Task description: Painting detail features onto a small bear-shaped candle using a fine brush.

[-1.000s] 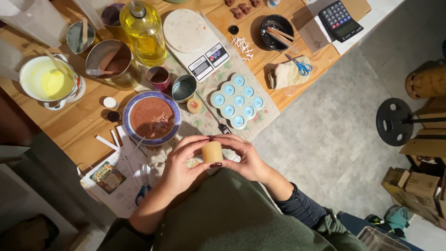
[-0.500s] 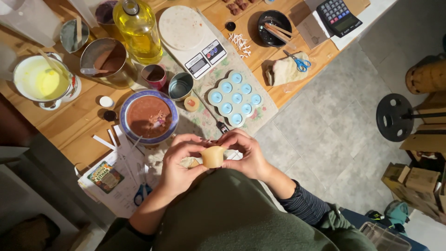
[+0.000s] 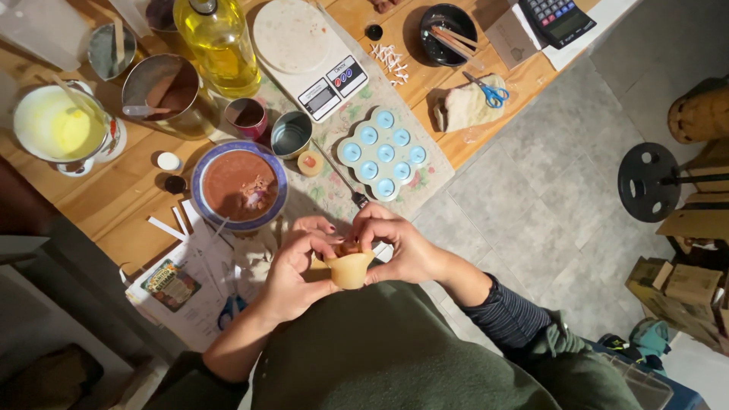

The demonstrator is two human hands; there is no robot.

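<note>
I have a small pale-yellow soft mould cup [image 3: 350, 269], flexible like silicone, pinched between both hands just in front of my chest, out past the near edge of the wooden table [image 3: 91, 199]. A second ago it sat squarer and rounder between my fingers; now its rim is pulled wide and flared, and something brownish shows at its mouth, though I cannot tell clearly what. I judge that I am peeling the cup back to work its contents loose.

My left hand [image 3: 292, 273] is closed around the cup's left side, fingers curled, thumb pressing near the rim. My right hand [image 3: 399, 247] grips the right side, fingertips pinching down on the rim from above. Neither hand is open; both clamp the same cup.

Just beyond my hands stands a blue-rimmed ceramic bowl of brown mixture [image 3: 240, 186], and to its right a light-blue tray mould with round cavities [image 3: 382, 152] lies on a floral cloth. Between them sit a small metal cup [image 3: 291, 134] and a little orange disc [image 3: 310, 162]. Farther off are a white kitchen scale [image 3: 307, 53], a glass bottle of yellow oil [image 3: 220, 45] and a white pot of yellow liquid [image 3: 57, 125]. Blue-handled scissors [image 3: 492, 93] rest on a folded cloth near the far edge.
</note>
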